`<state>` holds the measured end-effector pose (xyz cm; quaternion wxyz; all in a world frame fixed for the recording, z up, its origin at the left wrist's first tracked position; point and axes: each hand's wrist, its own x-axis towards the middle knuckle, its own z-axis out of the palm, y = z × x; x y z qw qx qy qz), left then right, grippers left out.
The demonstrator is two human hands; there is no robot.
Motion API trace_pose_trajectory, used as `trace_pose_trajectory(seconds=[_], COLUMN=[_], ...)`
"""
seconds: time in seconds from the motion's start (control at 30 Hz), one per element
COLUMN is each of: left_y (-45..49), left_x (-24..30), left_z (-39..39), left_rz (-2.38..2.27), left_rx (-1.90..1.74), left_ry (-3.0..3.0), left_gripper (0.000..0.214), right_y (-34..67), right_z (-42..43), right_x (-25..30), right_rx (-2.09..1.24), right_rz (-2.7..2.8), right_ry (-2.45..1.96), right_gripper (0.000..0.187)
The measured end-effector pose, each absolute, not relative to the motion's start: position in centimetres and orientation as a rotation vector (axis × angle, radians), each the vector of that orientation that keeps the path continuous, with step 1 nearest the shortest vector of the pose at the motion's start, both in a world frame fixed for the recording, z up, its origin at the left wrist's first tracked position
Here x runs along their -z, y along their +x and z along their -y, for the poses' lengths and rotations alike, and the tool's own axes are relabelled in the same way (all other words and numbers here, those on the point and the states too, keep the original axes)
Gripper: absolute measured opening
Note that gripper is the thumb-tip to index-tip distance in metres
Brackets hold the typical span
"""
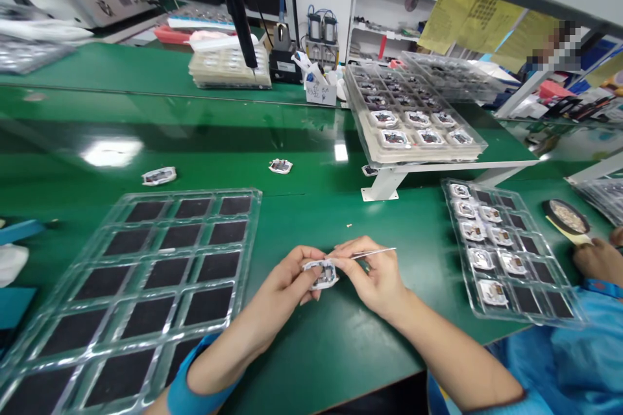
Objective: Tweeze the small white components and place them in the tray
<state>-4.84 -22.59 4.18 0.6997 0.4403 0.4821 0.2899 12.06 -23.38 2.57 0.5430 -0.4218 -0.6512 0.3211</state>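
A left hand (287, 279) and a right hand (374, 282) were brought together above a glossy green surface (146, 162) at an electronics workbench. The left hand was clamped on a small white-framed electronic module (324, 274), gripping it between thumb and fingers. The right hand, touching the module's edge, pinched a slender silver-white tool (384, 249) that pointed away from the module. A blue cuff (187, 389) circled the left wrist.

To the left of the module lay a large clear plastic tray (131, 292) divided into rows of black square pads. To its right sat a narrower clear plastic tray (506, 253), with white-framed modules in two columns and black pads showing in the rest. Farther right of the module, a co-worker's hand (598, 261) rested just beside a round black dish (567, 217) filled with pale fragments.

Beyond the module, two loose white-framed modules (159, 176) (281, 166) lay apart on the green surface. Up and to the right of it stood a stack of clear trays (413, 123), loaded with rows of similar modules. A second stack of pale trays (228, 68) sat farther back, past the module.
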Motion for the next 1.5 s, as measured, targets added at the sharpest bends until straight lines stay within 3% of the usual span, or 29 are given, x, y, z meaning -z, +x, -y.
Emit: trace_pose_trajectory(seconds=[0.2, 0.47, 1.0, 1.5], left_y=[-4.69, -4.72, -4.82, -4.51], left_x=[-4.28, -4.3, -3.98, -4.18], left_z=[22.58, 22.4, 22.66, 22.47], left_rz=[-1.097, -1.081, -1.086, -1.139], left_rx=[-0.654, -0.692, -0.729, -0.781], left_ry=[0.966, 0.946, 0.95, 0.879], left_gripper=[0.03, 0.031, 0.03, 0.027], right_y=[12.23, 11.85, 11.98, 11.47], right_z=[23.24, 23.31, 23.35, 23.49], right_x=[-2.53, -2.49, -2.03, -1.8], right_rx=[-0.624, -0.789, -0.631, -0.746], right_rz=[1.681, 1.461, 1.617, 1.44], right_ry=[-0.949, -1.007, -0.957, -0.934], right_gripper=[0.006, 0.007, 0.005, 0.003])
